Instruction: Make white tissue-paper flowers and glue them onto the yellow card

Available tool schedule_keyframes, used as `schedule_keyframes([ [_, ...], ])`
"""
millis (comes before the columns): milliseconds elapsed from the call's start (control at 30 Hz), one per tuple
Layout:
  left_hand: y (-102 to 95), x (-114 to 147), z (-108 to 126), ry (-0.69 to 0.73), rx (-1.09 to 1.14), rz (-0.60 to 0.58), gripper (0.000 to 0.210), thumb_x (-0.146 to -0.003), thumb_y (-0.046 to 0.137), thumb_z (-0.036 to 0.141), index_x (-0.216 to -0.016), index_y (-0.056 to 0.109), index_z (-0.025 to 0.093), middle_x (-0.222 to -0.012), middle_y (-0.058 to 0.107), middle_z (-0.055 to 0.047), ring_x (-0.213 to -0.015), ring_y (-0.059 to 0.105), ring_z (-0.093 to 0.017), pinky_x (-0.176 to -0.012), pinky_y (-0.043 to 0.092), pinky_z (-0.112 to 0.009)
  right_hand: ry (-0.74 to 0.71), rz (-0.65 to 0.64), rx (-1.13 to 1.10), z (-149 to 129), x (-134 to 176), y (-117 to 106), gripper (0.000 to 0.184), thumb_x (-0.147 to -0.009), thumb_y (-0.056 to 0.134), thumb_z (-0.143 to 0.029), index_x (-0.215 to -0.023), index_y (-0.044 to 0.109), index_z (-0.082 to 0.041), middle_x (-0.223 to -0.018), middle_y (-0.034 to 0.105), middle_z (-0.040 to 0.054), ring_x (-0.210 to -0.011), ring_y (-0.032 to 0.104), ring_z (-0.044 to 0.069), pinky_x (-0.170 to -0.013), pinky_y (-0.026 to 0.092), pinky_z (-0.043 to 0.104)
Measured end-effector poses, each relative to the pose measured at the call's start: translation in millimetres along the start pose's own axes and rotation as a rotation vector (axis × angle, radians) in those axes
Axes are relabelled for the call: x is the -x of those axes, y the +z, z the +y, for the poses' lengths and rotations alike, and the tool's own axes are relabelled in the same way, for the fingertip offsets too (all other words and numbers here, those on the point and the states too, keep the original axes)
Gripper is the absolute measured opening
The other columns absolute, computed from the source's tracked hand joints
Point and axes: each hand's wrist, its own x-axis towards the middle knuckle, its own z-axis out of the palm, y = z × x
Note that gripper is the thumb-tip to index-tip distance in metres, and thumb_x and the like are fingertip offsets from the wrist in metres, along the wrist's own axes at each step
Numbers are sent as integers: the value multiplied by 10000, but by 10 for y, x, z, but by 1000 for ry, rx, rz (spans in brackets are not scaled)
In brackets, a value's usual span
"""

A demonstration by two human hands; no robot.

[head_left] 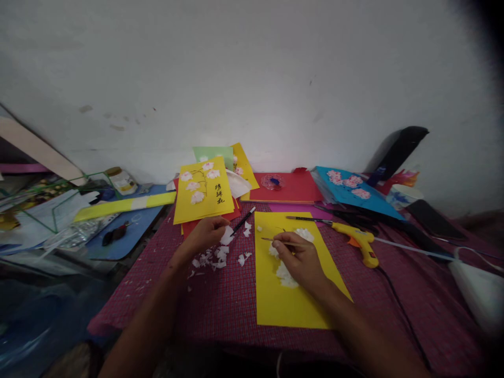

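My right hand [299, 260] is closed round a thin pointed stick [268, 239], held over a yellow sheet [275, 310]. Clusters of crumpled white paper [287, 275] lie on that sheet, partly covered by the hand. My left hand [207, 233] is to the left of the sheet, thumb and fingers pinched together at a white paper scrap [227, 236]. Loose white scraps [214, 258] are scattered on the cloth below it. A black marker [244, 220] lies just beside its fingertips.
A yellow glue gun [360, 241] and a dark brush [309, 218] lie right of and across the sheet's top. Behind stand a yellow flower card [202, 191], a blue flower card [356, 191] and a clear dish [272, 182] on red paper. A paper cup [403, 197] stands far right.
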Motion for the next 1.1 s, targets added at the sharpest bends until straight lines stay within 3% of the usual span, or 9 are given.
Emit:
schedule_keyframes([
  [333, 11, -4, 2, -25, 109, 21, 185, -688, 515, 251, -762, 656, 157, -691, 626, 12, -604, 533, -130, -556, 390, -223, -8, 2, 35, 21, 2, -1, 131, -888, 642, -317, -894, 710, -205, -791, 712, 31, -695, 662, 182, -636, 527, 285],
  [600, -3, 31, 75, -52, 262, 26, 206, -740, 584, 317, -824, 668, 148, -702, 619, 4, -588, 517, -114, -541, 388, -216, -42, -6, 36, -39, 9, -20, 128, -899, 628, -307, -906, 718, -215, -820, 739, 41, -722, 684, 191, -657, 548, 294],
  [733, 89, 53, 183, -56, 369, -12, 276, -743, 628, 385, -875, 669, 146, -731, 642, -13, -615, 567, -131, -570, 438, -233, -143, -93, 38, -131, 28, -37, 134, -895, 635, -281, -982, 726, -236, -930, 778, 51, -837, 724, 211, -764, 570, 318],
  [867, 253, 76, 290, -30, 460, -80, 275, -761, 647, 401, -863, 678, 148, -775, 681, -22, -636, 598, -129, -625, 483, -252, -204, -185, 45, -156, 52, -14, 179, -910, 613, -260, -1050, 724, -251, -979, 779, 47, -871, 732, 206, -773, 571, 313],
  [1100, 404, 98, 307, 6, 531, -148, 245, -797, 681, 368, -870, 693, 134, -763, 700, -33, -604, 611, -118, -592, 483, -240, -229, -205, 49, -111, 51, 36, 193, -918, 611, -228, -1075, 720, -250, -970, 775, 37, -856, 731, 191, -781, 566, 311],
])
